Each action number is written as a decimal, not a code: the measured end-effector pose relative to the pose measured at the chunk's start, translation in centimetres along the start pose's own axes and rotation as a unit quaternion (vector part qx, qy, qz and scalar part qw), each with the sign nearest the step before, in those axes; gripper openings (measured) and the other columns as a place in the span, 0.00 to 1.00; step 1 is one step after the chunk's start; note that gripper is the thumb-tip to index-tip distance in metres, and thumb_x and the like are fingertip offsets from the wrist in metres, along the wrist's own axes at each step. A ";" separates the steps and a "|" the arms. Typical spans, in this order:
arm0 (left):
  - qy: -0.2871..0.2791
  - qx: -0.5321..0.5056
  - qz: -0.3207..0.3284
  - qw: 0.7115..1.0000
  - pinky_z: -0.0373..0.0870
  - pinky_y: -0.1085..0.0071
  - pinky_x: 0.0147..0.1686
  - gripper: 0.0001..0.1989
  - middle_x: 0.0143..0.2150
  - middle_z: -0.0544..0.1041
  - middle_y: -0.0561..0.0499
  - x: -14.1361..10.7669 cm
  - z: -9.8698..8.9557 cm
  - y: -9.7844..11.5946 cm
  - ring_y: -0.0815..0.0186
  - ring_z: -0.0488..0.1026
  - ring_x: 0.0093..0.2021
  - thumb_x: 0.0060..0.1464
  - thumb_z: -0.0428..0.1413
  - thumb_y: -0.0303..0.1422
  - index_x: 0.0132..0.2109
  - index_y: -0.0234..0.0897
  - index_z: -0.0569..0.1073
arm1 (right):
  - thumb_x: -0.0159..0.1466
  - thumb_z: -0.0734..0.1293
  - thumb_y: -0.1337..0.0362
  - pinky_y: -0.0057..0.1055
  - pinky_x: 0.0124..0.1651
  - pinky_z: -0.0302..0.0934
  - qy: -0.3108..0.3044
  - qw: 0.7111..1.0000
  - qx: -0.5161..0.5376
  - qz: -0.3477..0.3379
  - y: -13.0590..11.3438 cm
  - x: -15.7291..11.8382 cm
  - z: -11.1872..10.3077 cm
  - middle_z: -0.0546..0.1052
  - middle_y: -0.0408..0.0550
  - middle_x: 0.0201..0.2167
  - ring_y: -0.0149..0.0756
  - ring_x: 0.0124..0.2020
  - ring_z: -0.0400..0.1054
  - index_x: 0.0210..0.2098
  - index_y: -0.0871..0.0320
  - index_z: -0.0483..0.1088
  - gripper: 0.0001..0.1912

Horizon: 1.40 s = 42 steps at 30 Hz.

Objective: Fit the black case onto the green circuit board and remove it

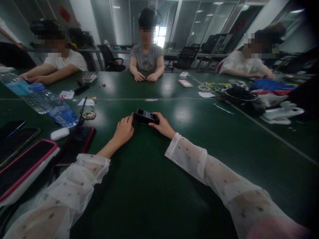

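A small black box-shaped device [145,117] with paler, rectangular details on its upper face is between my hands, over the green table [159,186]. Its exact kind is not clear. My left hand [125,128] grips its left end with curled fingers, the thumb side against the box. At the other end, my right hand [163,124] is closed round the corner, fingers on top and far side. Whether the box rests on the table or is slightly raised, I cannot tell. Both my forearms wear sheer white sleeves with dark stars.
On the left lie several phones, including a red-edged phone [78,142], a white earphone case [59,133] and water bottles [56,106]. A wrench [223,109] and a heap of cables [240,94] lie at the right. Three people sit across the table.
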<state>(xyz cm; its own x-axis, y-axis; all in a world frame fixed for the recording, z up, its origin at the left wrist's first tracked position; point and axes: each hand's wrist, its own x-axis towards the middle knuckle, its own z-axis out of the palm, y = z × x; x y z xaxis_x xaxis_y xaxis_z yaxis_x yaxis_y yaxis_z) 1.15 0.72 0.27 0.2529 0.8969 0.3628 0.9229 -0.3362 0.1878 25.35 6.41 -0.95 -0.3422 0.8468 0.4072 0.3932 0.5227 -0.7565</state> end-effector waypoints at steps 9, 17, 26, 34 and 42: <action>-0.006 -0.003 0.003 1.000 0.65 0.55 0.56 0.29 0.62 0.66 0.36 0.0 0.1 -0.2 0.52 0.63 0.61 0.62 0.44 0.27 0.69 0.29 0.52 | 0.60 0.71 0.56 0.47 0.57 0.67 0.087 0.996 0.027 -0.021 -0.2 0.0 0.0 0.73 0.52 0.51 0.45 0.52 0.71 0.55 0.53 0.60 0.27; -0.010 0.009 0.021 1.000 0.65 0.53 0.57 0.22 0.62 0.66 0.38 0.0 0.2 -0.3 0.52 0.63 0.62 0.62 0.44 0.26 0.62 0.31 0.64 | 0.64 0.67 0.55 0.48 0.61 0.61 0.225 0.972 -0.060 -0.025 -0.8 -0.4 -0.8 0.67 0.55 0.56 0.47 0.58 0.65 0.59 0.53 0.57 0.27; -0.003 0.006 0.017 1.000 0.65 0.53 0.57 0.21 0.61 0.68 0.38 0.0 0.1 -0.1 0.53 0.64 0.61 0.62 0.44 0.25 0.61 0.32 0.65 | 0.59 0.69 0.62 0.53 0.59 0.61 0.251 0.959 -0.133 0.024 2.2 -1.3 -4.3 0.71 0.56 0.52 0.50 0.54 0.67 0.55 0.57 0.60 0.26; 0.005 0.019 0.019 1.000 0.64 0.54 0.57 0.20 0.61 0.69 0.38 -0.1 0.0 -0.1 0.53 0.64 0.60 0.62 0.44 0.25 0.60 0.31 0.67 | 0.54 0.71 0.63 0.51 0.55 0.63 0.291 0.940 -0.094 0.149 5.0 -1.6 -5.2 0.73 0.58 0.47 0.49 0.48 0.69 0.50 0.59 0.61 0.27; 0.000 0.022 0.019 1.000 0.64 0.54 0.57 0.20 0.61 0.68 0.38 -0.1 -0.1 -0.1 0.53 0.64 0.61 0.62 0.45 0.26 0.60 0.32 0.67 | 0.52 0.72 0.64 0.60 0.63 0.50 0.387 0.889 -0.189 0.158 4.4 -1.6 -4.9 0.65 0.62 0.53 0.57 0.59 0.58 0.55 0.61 0.58 0.34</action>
<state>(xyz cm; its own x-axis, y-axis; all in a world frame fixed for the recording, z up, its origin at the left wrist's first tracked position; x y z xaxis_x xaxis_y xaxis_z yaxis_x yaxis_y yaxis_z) 1.00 0.64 0.32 0.2873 0.8839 0.3691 0.9245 -0.3566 0.1344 31.86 7.82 -2.43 0.4671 0.6956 0.5459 0.6736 0.1200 -0.7293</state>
